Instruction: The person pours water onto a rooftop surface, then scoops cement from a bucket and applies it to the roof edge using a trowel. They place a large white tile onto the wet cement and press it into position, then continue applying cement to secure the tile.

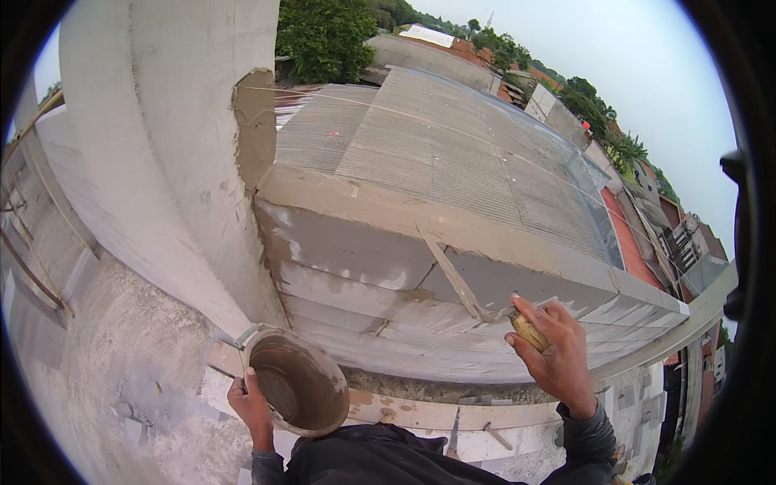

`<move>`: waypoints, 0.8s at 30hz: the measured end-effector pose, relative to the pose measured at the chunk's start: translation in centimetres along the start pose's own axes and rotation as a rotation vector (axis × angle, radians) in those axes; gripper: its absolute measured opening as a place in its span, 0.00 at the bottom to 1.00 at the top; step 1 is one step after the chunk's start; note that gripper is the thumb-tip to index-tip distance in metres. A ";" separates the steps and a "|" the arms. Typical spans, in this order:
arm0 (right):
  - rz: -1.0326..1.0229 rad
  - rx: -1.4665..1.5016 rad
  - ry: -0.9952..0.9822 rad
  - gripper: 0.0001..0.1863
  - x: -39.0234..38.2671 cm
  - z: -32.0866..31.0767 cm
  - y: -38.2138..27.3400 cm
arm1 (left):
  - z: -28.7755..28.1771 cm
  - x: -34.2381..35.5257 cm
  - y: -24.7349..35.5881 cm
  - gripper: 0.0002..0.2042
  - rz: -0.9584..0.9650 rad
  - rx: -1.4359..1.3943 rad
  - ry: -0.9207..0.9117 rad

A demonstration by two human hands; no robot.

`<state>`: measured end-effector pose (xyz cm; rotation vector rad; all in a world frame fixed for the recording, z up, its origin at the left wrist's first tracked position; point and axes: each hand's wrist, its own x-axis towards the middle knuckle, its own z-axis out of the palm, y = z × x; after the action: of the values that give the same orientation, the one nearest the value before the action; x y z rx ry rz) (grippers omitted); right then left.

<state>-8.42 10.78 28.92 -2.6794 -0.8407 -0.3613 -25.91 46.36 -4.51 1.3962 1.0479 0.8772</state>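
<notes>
My left hand [250,400] grips the side of a grey, cement-smeared bucket [307,364] at lower centre; a little dark residue coats its inside. In my right hand [554,347] is a trowel by its wooden handle [529,331], its long, mortar-coated blade [453,271] angled up-left across the face of a grey block wall [380,283]. Damp patches mark the blocks, and a band of mortar [485,226] runs along their top. At the left, a pale concrete column [186,145] adjoins the wall and carries a rough mortar patch [255,129].
Beyond the wall lie corrugated roofs [420,137], trees [323,40] and a taut string across. Below are a rough concrete ledge [137,356], loose block pieces [485,400] and a hammer-like tool [497,436]. Poles [32,267] stand at far left.
</notes>
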 end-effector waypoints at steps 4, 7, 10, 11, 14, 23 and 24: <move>-0.123 -0.073 0.099 0.31 3.1 3.0 -2.5 | -0.7 1.1 0.4 0.26 0.030 0.041 0.010; -0.269 -0.196 0.162 0.31 6.2 5.2 -4.3 | -1.3 1.5 0.7 0.24 0.038 0.047 0.009; -0.400 -0.311 0.207 0.31 9.6 8.2 -6.3 | -1.8 1.5 0.8 0.22 0.009 -0.008 0.016; -0.438 -0.348 0.203 0.32 10.6 9.2 -7.0 | -1.9 1.4 0.8 0.21 -0.007 -0.045 0.015; -0.529 -0.441 0.158 0.34 12.0 12.5 -9.6 | -2.3 1.2 0.6 0.20 -0.021 -0.045 0.027; -0.610 -0.363 -0.056 0.31 11.1 10.9 -11.3 | -4.4 1.3 -1.3 0.18 -0.053 -0.054 0.061; -0.575 -0.334 -0.059 0.30 11.1 10.3 -11.2 | -4.5 1.3 -1.5 0.18 -0.069 -0.029 0.065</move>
<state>-4.71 28.94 25.49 -2.6949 -1.7046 -0.5971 -29.87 49.04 -5.68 1.3070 1.1217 0.8885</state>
